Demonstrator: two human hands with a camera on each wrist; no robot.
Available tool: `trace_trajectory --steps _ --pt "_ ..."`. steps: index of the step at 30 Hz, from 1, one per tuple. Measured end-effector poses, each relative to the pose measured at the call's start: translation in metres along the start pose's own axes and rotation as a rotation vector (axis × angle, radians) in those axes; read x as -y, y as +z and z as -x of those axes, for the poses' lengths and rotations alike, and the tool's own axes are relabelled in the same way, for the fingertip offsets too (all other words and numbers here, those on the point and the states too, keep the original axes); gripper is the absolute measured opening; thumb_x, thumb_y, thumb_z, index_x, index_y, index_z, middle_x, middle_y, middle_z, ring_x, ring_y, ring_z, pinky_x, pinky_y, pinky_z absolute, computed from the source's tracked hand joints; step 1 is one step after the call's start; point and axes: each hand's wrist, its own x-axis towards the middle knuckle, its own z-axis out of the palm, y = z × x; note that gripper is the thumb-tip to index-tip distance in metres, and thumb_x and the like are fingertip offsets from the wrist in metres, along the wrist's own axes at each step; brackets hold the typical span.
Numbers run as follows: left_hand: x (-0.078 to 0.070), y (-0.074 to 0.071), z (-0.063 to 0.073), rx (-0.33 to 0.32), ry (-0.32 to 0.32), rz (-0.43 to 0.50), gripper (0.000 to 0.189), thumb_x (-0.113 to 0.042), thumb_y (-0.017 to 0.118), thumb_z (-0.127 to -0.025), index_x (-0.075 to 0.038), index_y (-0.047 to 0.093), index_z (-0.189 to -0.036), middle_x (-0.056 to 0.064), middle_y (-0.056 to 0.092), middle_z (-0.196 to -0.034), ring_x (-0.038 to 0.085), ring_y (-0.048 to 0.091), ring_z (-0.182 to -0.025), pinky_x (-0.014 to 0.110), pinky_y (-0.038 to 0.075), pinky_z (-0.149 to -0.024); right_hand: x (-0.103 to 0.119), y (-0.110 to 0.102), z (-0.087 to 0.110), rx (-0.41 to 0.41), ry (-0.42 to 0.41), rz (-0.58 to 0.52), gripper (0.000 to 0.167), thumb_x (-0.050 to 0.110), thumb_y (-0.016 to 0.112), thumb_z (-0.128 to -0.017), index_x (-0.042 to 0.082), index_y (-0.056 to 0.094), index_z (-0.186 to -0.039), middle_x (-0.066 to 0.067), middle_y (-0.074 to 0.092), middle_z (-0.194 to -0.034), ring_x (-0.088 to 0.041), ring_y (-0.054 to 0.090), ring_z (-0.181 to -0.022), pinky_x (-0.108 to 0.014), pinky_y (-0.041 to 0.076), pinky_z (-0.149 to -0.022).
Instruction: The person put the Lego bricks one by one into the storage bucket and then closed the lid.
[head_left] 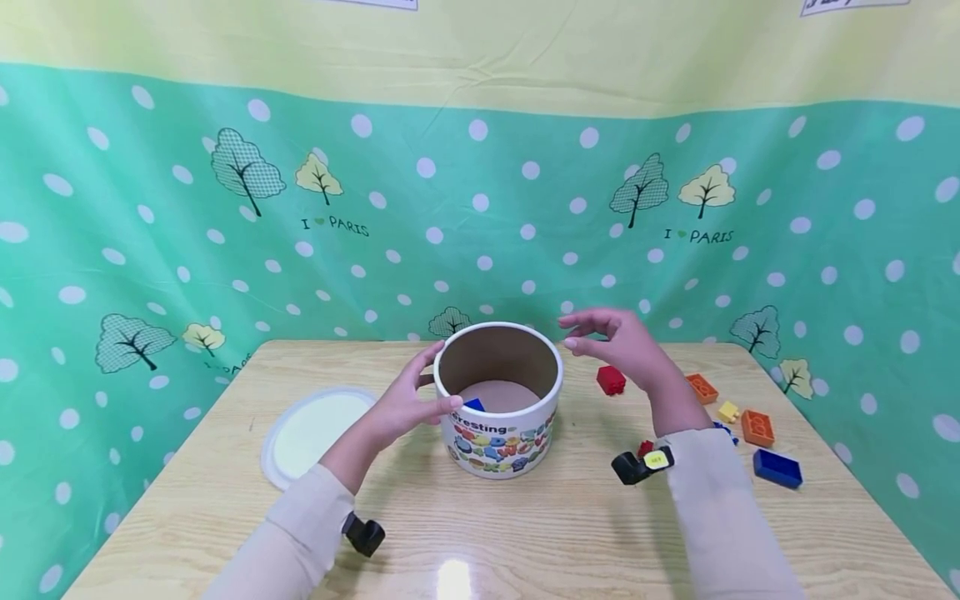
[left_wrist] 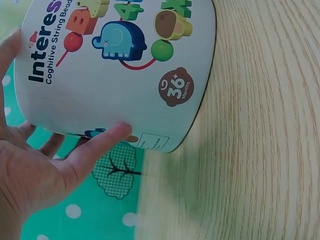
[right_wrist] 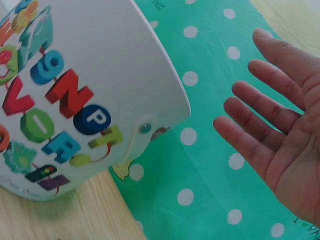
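Note:
A white round bucket (head_left: 498, 442) printed with colourful letters and animals stands upright and uncovered on the table. Inside it, part of a blue block (head_left: 475, 405) shows near the front wall. My left hand (head_left: 408, 404) holds the bucket's left side, thumb at the front rim and the other fingers around the side; the left wrist view shows this hand (left_wrist: 45, 170) against the printed wall. To the right of the rim, my right hand (head_left: 618, 340) hovers with fingers spread and nothing in them. The right wrist view shows that palm (right_wrist: 295, 165) bare, apart from the bucket.
A white round lid (head_left: 315, 433) lies left of the bucket. On the right are a red block (head_left: 611, 380), orange blocks (head_left: 757, 428), a small yellow block (head_left: 727, 412) and a dark blue block (head_left: 777, 468). A dotted green curtain (head_left: 480, 225) hangs behind the table.

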Motion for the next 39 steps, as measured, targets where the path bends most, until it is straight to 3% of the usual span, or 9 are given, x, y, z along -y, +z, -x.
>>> trace_trajectory --steps 9,19,32,39 --pt "0.000 0.000 0.000 0.000 -0.006 -0.005 0.098 -0.033 0.082 -0.079 -0.028 0.020 -0.156 0.010 0.016 -0.159 0.044 0.025 -0.140 0.057 0.052 -0.086 -0.009 -0.008 0.019 -0.046 0.040 -0.014 0.046 0.034 0.075 -0.086 0.014 0.065 -0.126 -0.006 0.063 -0.123 -0.025 0.060 -0.111 -0.037 0.054 -0.087" --pt "0.000 0.000 -0.001 0.003 -0.005 0.005 0.096 -0.029 0.081 -0.081 -0.028 0.020 -0.155 0.011 0.017 -0.159 0.044 0.025 -0.139 0.058 0.052 -0.086 -0.020 -0.020 0.038 -0.084 -0.010 0.001 0.042 0.026 0.070 -0.092 0.008 0.062 -0.129 -0.010 0.060 -0.131 -0.024 0.061 -0.111 -0.024 0.053 -0.086" --pt "0.001 0.001 0.000 -0.001 -0.004 0.000 0.097 -0.031 0.082 -0.080 -0.028 0.020 -0.156 0.010 0.017 -0.159 0.044 0.025 -0.140 0.055 0.053 -0.085 -0.032 -0.029 0.063 -0.114 0.017 0.093 0.043 0.027 0.069 -0.093 0.008 0.060 -0.130 -0.014 0.063 -0.121 -0.030 0.058 -0.114 -0.019 0.050 -0.085" --pt "-0.001 0.000 0.000 -0.014 -0.017 -0.014 0.097 -0.032 0.082 -0.079 -0.032 0.021 -0.154 0.007 0.020 -0.157 0.042 0.027 -0.139 0.057 0.053 -0.085 -0.042 -0.035 0.077 -0.102 0.016 0.088 0.044 0.023 0.067 -0.094 0.008 0.057 -0.134 -0.013 0.059 -0.126 -0.017 0.060 -0.110 -0.023 0.053 -0.082"
